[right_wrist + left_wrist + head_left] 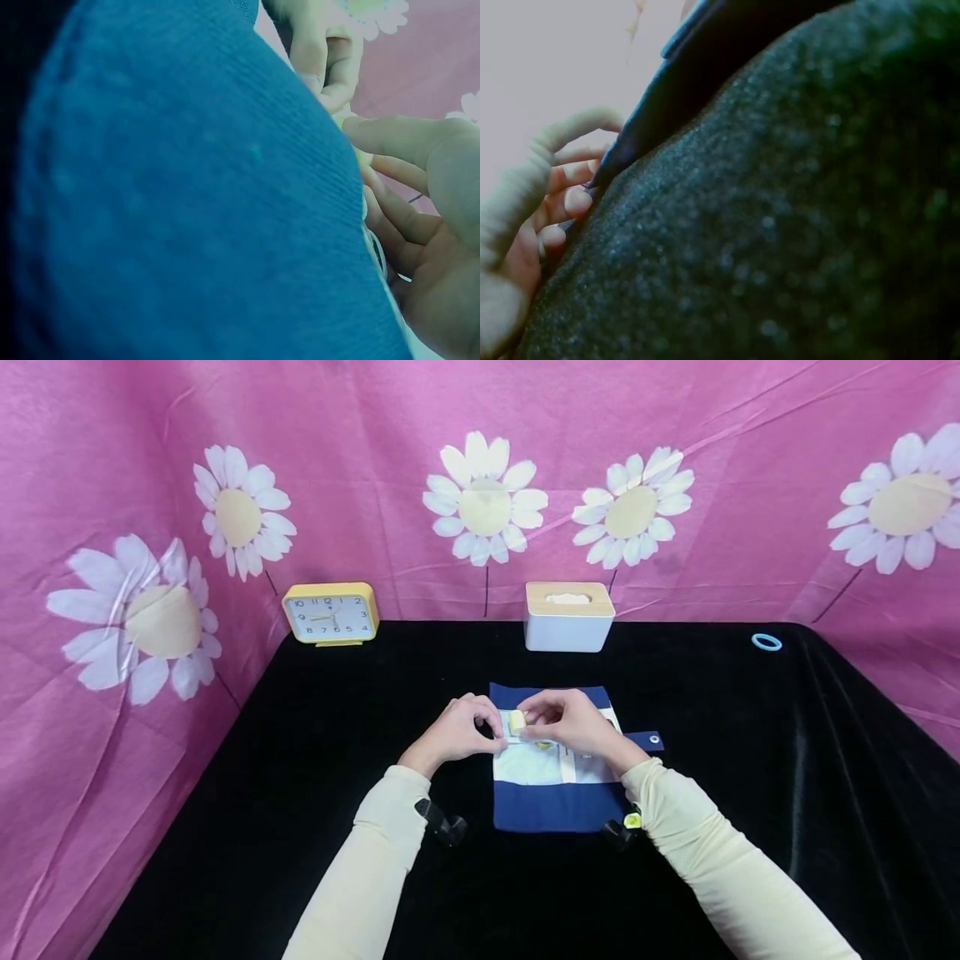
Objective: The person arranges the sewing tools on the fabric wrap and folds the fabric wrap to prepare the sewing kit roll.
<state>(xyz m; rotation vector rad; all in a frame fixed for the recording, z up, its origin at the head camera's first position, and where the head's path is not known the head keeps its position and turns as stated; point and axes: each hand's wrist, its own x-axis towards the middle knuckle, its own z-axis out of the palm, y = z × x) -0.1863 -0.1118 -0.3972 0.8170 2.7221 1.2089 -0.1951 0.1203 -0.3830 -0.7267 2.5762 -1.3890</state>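
An unfolded navy cloth pouch (558, 808) with a whitish inner panel lies on the black cloth in the head view. My right hand (573, 722) is over its upper part and pinches a small pale-yellow block-like piece (517, 721) between thumb and fingers; its exact kind is unclear. At the pouch's left edge, my left hand (461, 731) has thumb and fingertips closed on the cloth. The left wrist view shows left fingers (574, 176) at the navy edge. The near flap (195, 187) fills much of the right wrist view. Another yellow bit (544, 745) shows beneath my right hand.
A yellow alarm clock (332, 612) stands at the back left. Behind the pouch is a white tissue box (568, 620) with a wooden-look lid. A light-blue ring (767, 642) lies at the back right. The pouch's snap strap (645, 742) sticks out rightward.
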